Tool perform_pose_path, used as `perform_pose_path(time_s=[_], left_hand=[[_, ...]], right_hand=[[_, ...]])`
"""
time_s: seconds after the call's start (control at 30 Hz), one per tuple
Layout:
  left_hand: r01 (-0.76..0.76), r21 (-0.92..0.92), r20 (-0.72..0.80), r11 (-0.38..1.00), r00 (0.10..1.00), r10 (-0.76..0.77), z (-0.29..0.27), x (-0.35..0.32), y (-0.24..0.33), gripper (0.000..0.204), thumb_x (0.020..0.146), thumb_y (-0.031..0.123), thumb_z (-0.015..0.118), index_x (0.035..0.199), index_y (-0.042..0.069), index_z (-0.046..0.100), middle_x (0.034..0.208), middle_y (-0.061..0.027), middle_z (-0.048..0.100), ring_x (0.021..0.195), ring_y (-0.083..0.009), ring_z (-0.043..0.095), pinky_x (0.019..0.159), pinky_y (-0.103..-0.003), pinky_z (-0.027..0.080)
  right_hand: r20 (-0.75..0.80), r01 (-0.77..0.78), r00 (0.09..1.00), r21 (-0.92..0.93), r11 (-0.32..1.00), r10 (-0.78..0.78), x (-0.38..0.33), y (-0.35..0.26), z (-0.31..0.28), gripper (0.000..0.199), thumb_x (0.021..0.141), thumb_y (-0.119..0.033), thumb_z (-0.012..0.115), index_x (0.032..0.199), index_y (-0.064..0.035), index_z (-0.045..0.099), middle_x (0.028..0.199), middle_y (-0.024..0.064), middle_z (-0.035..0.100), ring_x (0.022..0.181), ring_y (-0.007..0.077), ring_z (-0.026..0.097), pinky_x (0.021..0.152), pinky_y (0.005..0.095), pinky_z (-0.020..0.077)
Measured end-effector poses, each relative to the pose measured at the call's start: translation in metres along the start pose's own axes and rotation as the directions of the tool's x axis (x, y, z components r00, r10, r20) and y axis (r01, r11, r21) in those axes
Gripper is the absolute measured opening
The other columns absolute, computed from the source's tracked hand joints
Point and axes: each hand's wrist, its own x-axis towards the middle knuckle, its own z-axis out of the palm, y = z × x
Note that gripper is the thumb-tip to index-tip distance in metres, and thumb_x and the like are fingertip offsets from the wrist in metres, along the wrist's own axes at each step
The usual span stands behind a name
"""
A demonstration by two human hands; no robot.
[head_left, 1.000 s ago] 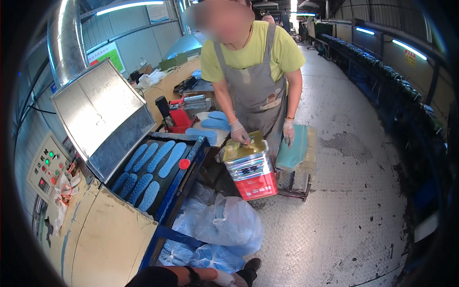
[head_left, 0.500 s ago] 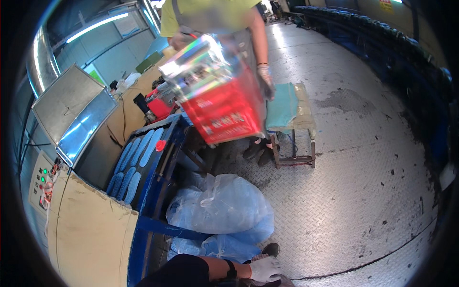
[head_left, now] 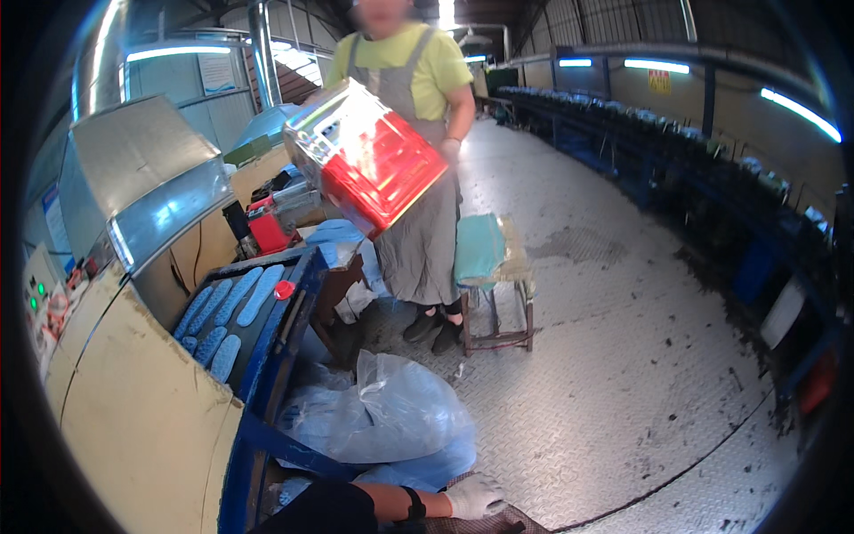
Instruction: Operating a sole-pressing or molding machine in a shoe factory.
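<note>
My left hand (head_left: 477,497), in a white glove with a dark band at the wrist, rests on dark patterned fabric (head_left: 503,520) at the lower edge. Its fingers lie loosely over the fabric and hold nothing visible. My right hand is out of view. Closest to my left hand are clear plastic bags (head_left: 389,414) with light blue contents, on the floor. Ahead, a co-worker in a yellow-green shirt and grey apron (head_left: 418,240) holds a tilted red and silver square metal can (head_left: 378,169).
On the left, several blue insoles (head_left: 260,295) lie on a blue-framed conveyor (head_left: 283,343) under a metal hood (head_left: 165,191). A red cap (head_left: 284,290) sits on its edge. A stool (head_left: 498,334) with a green cloth (head_left: 479,249) stands beside the co-worker. A long machine line (head_left: 658,147) runs along the right.
My view has tilted up. The co-worker stands farther back, with the can lifted and tipped more. My left hand stays on the fabric.
</note>
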Motion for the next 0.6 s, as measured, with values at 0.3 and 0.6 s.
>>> perform_pose_path(time_s=[0.3,0.6], left_hand=[[-0.012,0.088,0.093,0.996,0.996,0.004,-0.006,-0.013,0.020,0.036,0.100,0.041,0.060,0.098,0.005,0.069,0.095,-0.0152,0.070,0.100,-0.0350,0.067,0.090,-0.045,0.053],[-0.051,0.357,0.182,0.933,0.983,-0.016,-0.011,0.007,0.031,0.027,0.095,0.030,0.061,0.106,0.007,0.070,0.111,-0.0108,0.069,0.115,-0.0296,0.063,0.097,-0.048,0.048]], right_hand=[[-0.291,0.003,0.952,-0.293,0.956,-0.093,-0.020,0.053,0.018,0.037,0.104,-0.033,0.054,0.100,0.0015,0.064,0.103,0.0259,0.064,0.103,0.0445,0.057,0.097,0.0547,0.0433],[-0.356,-0.065,0.912,-0.618,0.784,-0.206,-0.021,0.008,-0.023,0.040,0.101,-0.036,0.057,0.092,-0.0005,0.074,0.105,0.0254,0.071,0.098,0.0428,0.064,0.091,0.0527,0.0503]])
